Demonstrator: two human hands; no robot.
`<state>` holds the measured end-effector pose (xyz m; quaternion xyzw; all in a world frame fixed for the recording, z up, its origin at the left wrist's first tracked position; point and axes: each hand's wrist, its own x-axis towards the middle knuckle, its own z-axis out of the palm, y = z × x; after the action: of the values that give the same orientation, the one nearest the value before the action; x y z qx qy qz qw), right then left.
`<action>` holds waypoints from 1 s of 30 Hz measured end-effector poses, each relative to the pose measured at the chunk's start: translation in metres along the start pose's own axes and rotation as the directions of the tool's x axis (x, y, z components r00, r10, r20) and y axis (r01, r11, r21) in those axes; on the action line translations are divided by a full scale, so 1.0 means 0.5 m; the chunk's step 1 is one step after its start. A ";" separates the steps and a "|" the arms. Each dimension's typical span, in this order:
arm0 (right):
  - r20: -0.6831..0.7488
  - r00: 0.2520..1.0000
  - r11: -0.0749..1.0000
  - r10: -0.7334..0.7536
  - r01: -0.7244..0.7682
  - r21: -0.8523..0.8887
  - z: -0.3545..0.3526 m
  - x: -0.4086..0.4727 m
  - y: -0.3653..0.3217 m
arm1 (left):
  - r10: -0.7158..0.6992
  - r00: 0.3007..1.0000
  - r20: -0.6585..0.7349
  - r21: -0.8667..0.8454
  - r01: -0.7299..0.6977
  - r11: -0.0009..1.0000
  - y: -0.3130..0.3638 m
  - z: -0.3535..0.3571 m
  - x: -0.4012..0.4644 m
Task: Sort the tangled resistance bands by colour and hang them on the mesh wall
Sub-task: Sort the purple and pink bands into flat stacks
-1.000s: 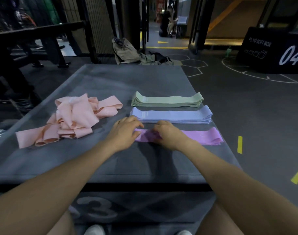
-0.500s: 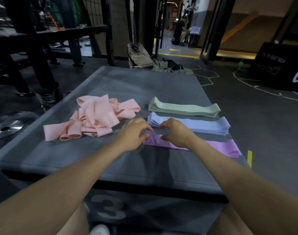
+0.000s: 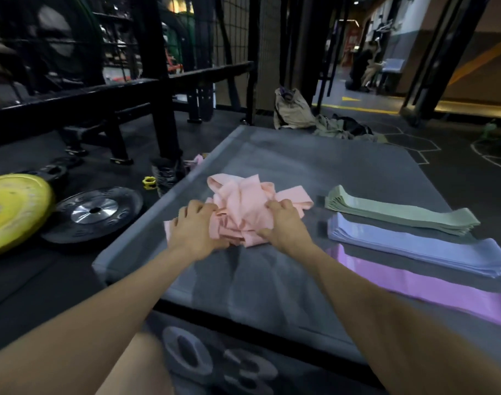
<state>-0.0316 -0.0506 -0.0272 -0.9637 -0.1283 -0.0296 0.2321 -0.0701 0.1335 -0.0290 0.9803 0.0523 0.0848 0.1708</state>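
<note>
Nearest the camera, a grey padded surface [image 3: 272, 283] marked 03 on its front carries all the bands. On its right side a purple band [image 3: 409, 283] lies flat, with a stack of blue bands [image 3: 414, 246] just beyond it and a stack of green bands [image 3: 400, 215] beyond that. Both forearms reach to the tangled pink bands [image 3: 243, 206] in the middle of the surface. The left hand [image 3: 195, 226] has its fingers curled into the left edge of the tangle, and the right hand [image 3: 283, 223] grips the right edge with bent fingers. On the floor to the left lie a yellow weight plate [image 3: 12, 209] and a black weight plate [image 3: 95, 212]. Farther back stands a black mesh wall [image 3: 232, 38].
</note>
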 end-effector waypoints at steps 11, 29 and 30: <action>-0.042 0.998 0.998 0.052 -0.053 -0.017 0.038 0.090 0.010 | 0.021 1.000 -0.008 -0.127 -0.022 0.992 0.024 0.089 0.092; -0.210 0.963 0.972 0.167 -0.125 0.201 -0.029 0.182 0.021 | 0.064 0.987 0.150 -0.171 -0.038 0.985 -0.006 0.027 0.226; -0.241 0.957 0.966 0.159 -0.101 0.237 -0.037 0.182 0.014 | 0.068 0.981 0.179 -0.152 -0.041 0.987 -0.007 0.016 0.226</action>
<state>0.0582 -0.0436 -0.0033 -0.9259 -0.0357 -0.1248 0.3547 0.0420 0.1493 -0.0206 0.9696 0.0028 0.0022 0.2446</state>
